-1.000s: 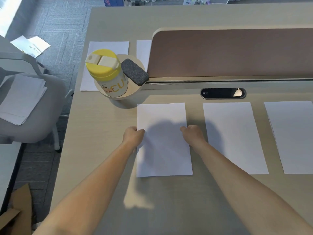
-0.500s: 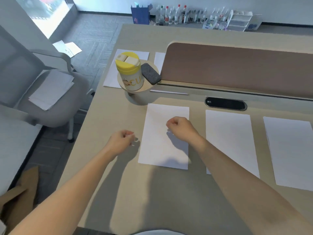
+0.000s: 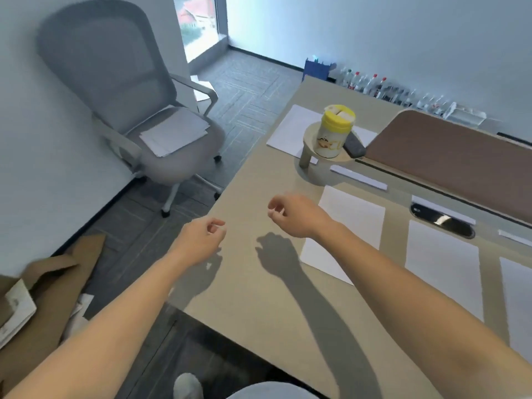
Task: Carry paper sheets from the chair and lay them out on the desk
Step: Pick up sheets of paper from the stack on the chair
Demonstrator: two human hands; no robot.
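A stack of white paper sheets (image 3: 175, 130) lies on the seat of a grey office chair (image 3: 161, 148) at the upper left. Three white sheets lie in a row on the beige desk (image 3: 259, 283): the nearest sheet (image 3: 349, 226), a second sheet (image 3: 440, 260), and a third sheet (image 3: 518, 298) cut off at the right edge. More paper (image 3: 290, 129) lies at the desk's far end. My left hand (image 3: 201, 243) hovers over the desk's left edge, fingers loosely curled, holding nothing. My right hand (image 3: 293, 214) hangs above the desk just left of the nearest sheet, also loosely curled and holding nothing.
A yellow-lidded canister (image 3: 334, 131) and a dark eraser (image 3: 355, 144) stand on a small round stand. A brown divider panel (image 3: 449, 165) runs along the desk. Cardboard (image 3: 57, 283) lies on the floor at the left. Bottles (image 3: 380, 87) line the far wall.
Both hands have let go of the nearest sheet and moved left, away from it. The view has swung left toward the chair.
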